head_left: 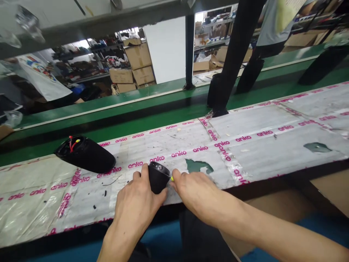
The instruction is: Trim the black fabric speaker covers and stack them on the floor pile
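My left hand (137, 200) is wrapped round a black speaker housing (158, 180), its thumb on the near side and fingers on the far side. The housing's upper face, with small round details, tilts up near the front edge of the bench. My right hand (195, 193) is closed at the right side of that face, pinching a small yellow piece (172, 178). A thin light line runs from this piece to the housing; whether it is a tool or a wire I cannot tell. Further left lies a second black speaker housing (89, 154), red wires (72, 145) and a yellow connector (77, 141) at its open end.
White sheeting with pink-lettered tape covers the bench (174, 140), torn in places. Small black scraps (105, 193) lie on it. Behind runs a green conveyor surface (163, 105) with dark posts (229, 58). Cardboard boxes (137, 60) and two people (275, 27) are beyond.
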Motion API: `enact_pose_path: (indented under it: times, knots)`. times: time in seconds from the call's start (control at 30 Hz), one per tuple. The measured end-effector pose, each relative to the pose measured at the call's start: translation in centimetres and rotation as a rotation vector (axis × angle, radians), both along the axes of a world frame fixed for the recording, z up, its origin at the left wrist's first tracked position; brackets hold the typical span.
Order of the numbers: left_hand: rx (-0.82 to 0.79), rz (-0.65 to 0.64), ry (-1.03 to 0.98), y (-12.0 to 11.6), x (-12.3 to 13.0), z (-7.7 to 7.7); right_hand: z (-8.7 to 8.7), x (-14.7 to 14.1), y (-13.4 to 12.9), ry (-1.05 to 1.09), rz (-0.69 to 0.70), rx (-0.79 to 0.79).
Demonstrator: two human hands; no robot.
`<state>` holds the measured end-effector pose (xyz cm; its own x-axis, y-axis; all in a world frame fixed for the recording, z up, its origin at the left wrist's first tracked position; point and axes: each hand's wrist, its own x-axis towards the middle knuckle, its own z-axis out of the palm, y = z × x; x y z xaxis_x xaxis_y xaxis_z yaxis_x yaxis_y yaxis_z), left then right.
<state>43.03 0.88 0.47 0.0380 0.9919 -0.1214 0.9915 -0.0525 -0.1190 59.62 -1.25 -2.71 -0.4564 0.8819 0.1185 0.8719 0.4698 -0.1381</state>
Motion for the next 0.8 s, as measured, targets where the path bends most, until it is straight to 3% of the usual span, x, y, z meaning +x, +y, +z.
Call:
enact_pose_path:
  times: [0.13,0.27,0.4,0.6,0.73,0.8]
  knots:
    - [-0.017,0.015,0.006,0.1,0.3,0.1,0.9,-0.2,0.5,-0.021,0.016,-0.045]
    - [-0.015,0.013,0.018,0.1,0.3,0.2,0.4,0.0,0.9,0.016,-0.011,-0.037]
    - [0.03,0.006,-0.007,-0.1,-0.3,0.1,-0.6,0.7,1.1,0.203,-0.001,-0.069]
    - [0.132,0.008,0.014,-0.7,0.5,-0.3,-0.1,1.2,0.2,0.757,-0.191,-0.048]
    - [0.331,-0.075,0.152,-0.8,1.0,-0.6,-0.9,0.9,0.5,0.757,-0.194,-0.159]
    - [0.353,-0.164,0.156,-0.7,0.5,-0.7,-1.6,0.8,0.8,0.732,-0.202,-0.18]
